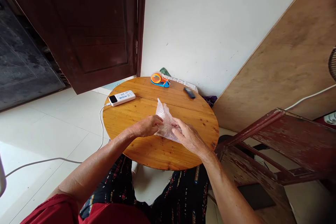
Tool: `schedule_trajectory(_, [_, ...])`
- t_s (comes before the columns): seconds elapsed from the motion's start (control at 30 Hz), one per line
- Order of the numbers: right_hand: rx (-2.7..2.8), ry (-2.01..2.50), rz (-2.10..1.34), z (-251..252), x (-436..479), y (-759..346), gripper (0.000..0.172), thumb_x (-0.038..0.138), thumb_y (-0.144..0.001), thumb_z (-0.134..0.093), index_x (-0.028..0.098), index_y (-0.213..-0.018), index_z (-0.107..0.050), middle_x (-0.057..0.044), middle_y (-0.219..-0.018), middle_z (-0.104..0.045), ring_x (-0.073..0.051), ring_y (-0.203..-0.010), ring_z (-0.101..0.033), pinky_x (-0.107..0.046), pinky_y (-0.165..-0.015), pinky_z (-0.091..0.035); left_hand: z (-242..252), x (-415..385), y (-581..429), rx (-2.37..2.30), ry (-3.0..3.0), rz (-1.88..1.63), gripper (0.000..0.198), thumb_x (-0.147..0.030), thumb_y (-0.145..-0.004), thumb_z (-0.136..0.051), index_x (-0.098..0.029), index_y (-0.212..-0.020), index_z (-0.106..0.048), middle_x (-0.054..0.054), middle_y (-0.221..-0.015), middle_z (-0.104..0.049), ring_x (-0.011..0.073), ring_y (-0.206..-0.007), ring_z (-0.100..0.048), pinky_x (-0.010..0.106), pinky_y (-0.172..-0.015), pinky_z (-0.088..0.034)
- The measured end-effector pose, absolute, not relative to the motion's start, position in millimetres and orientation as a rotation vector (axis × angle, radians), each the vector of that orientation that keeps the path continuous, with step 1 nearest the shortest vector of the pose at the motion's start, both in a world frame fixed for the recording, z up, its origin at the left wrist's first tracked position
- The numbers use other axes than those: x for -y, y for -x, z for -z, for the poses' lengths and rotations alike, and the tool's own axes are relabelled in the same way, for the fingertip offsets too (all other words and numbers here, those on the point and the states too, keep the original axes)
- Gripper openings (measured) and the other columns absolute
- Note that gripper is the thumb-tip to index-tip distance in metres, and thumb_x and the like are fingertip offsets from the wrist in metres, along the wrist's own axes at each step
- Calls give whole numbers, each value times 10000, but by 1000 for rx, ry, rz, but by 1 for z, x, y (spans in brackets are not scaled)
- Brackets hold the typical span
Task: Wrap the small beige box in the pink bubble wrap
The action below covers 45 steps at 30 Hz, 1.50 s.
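A crumpled piece of clear bubble wrap (166,114) lies on the round wooden table (147,149), one pointed corner standing up at the far side. At its left edge, my left hand (149,126) has its fingers curled down onto the plastic. My right hand (189,137) rests over the right part of the wrap, thumb and fingers apart. Whether anything lies inside the wrap cannot be made out.
A white power bank (122,98) with a cable sits at the table's left. Toward the back are an orange-and-blue tape dispenser (159,79) and a dark blurred-out object (189,93). A worn wooden chair (294,140) stands right; a dark red door (97,35) is at left.
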State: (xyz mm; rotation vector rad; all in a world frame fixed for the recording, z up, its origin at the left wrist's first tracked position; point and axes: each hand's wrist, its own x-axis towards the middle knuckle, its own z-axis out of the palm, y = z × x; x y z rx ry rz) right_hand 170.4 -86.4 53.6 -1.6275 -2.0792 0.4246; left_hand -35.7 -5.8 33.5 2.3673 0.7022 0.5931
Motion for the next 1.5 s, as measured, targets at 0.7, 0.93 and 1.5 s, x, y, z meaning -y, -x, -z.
schedule_trajectory(0.7, [1632, 1829, -583, -20, 82, -184, 256, 467, -794, -530, 221, -728, -559, 30, -629, -560, -147, -601, -516, -250, -565, -368, -37, 6, 23, -930, -2474, -378, 283, -182, -752, -542, -191, -992, -692, 33, -813, -703, 174, -712, -627, 245, -639, -454])
schedule_trajectory(0.93, [1508, 1896, -323, -9, 73, -169, 108, 335, -721, -546, 235, -752, -568, 25, -621, -609, -161, -576, -545, -266, -568, -368, -41, 16, 20, -1013, -2458, -378, 246, -194, -780, -567, -184, -989, -698, 69, -898, -733, 209, -812, -670, 263, -713, -488])
schedule_trajectory(1.5, [1377, 1826, -417, -7, 67, -162, 402, 392, -728, -614, 198, -1080, -631, 50, -575, -573, -174, -563, -558, -269, -560, -423, -49, 21, 16, -1065, -2466, -304, 263, -255, -824, -578, -175, -1032, -719, 126, -977, -743, 275, -887, -699, 319, -750, -518])
